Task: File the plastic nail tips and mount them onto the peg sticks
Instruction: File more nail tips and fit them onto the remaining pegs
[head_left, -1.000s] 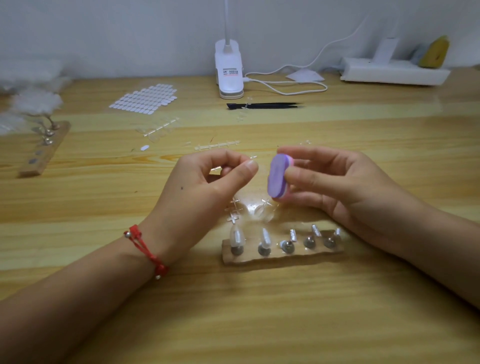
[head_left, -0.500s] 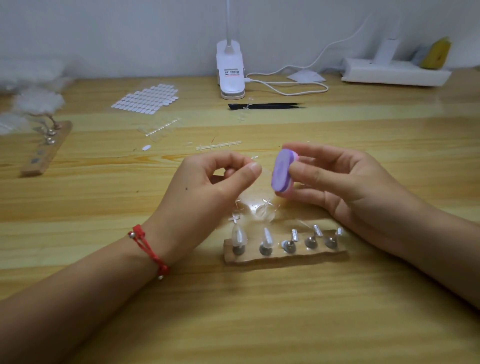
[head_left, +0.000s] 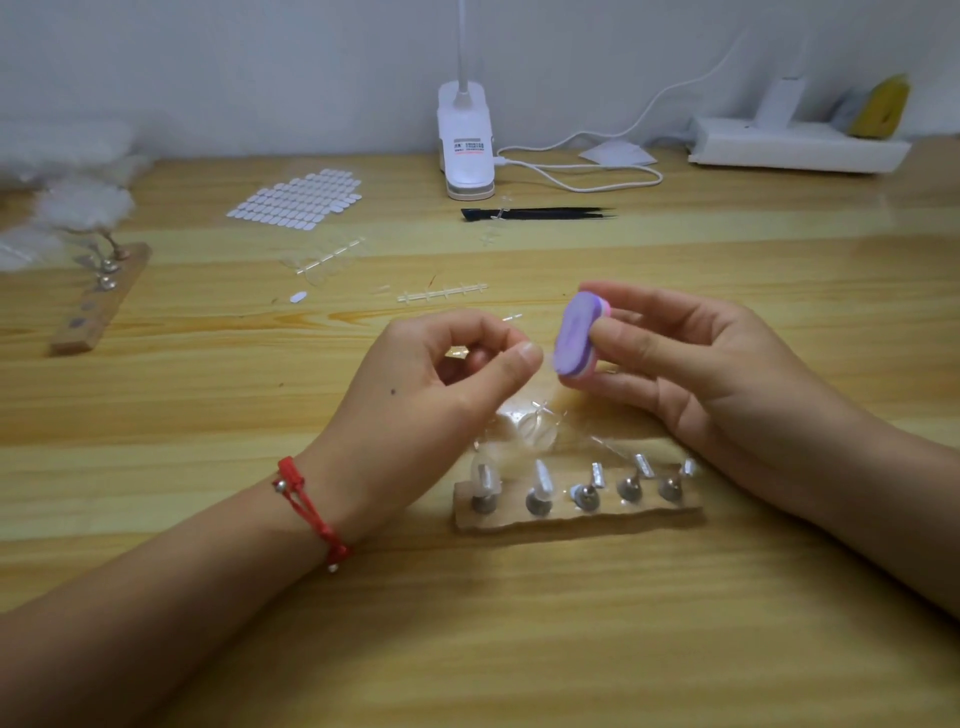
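Desk (head_left: 519, 623) | left hand (head_left: 441, 384) pinches nail tip (head_left: 545, 362) | right hand (head_left: 691, 374) grips purple file (head_left: 574, 340) beside it

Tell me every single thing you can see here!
purple oval nail file block: one, purple, in right hand's grip
clear plastic nail tip: one, see-through, pinched by left hand, hard to see
wooden peg stand: one, brown, nearest, five metal pegs
second wooden stand: one, brown, far left
white oval sticker sheet: one, white, back left
white clip lamp: one, white, back middle
black tweezers: one, black, before the lamp
red string bracelet: one, red, left wrist
left hand: one, middle
right hand: one, right
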